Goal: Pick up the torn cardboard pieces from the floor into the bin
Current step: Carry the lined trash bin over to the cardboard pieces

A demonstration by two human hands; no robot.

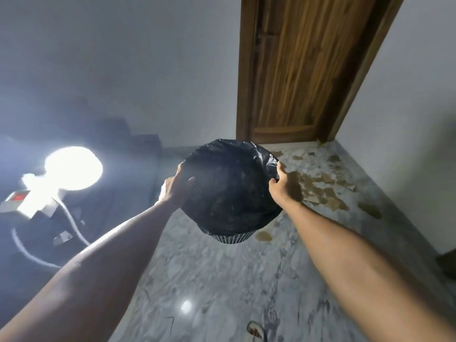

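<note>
While held off the floor by both hands, bin: round, lined with a black bag, ribbed pale base visible below the liner, mouth turned toward the camera. Head view, sole view, all places given from the bin. Left hand: on the bin's left rim, thumb hooked inside over the liner, fingers wrapped round the outside, gripping. Right hand: on the bin's right rim, thumb and fingers curled over the bag edge, likewise gripping. Neither hand free for picking. Torn cardboard pieces: brown scraps scattered flat on the marbled floor, to the right of the bin and beyond it, thickest just past the right hand and thinning toward the corner by the wooden door; one stray scrap just right of the bin's base, another farther right. Scatter running roughly from the bin's right side away toward the door. Right hand plainly the nearer to the pieces; left hand on the far side, away from them. Judged next need: bin set down close to the left edge of the scatter, right hand released first. Bright lamp: well left of the bin, glaring, on a white power strip with white cable trailing. Bin contents: too dark to tell.
</note>
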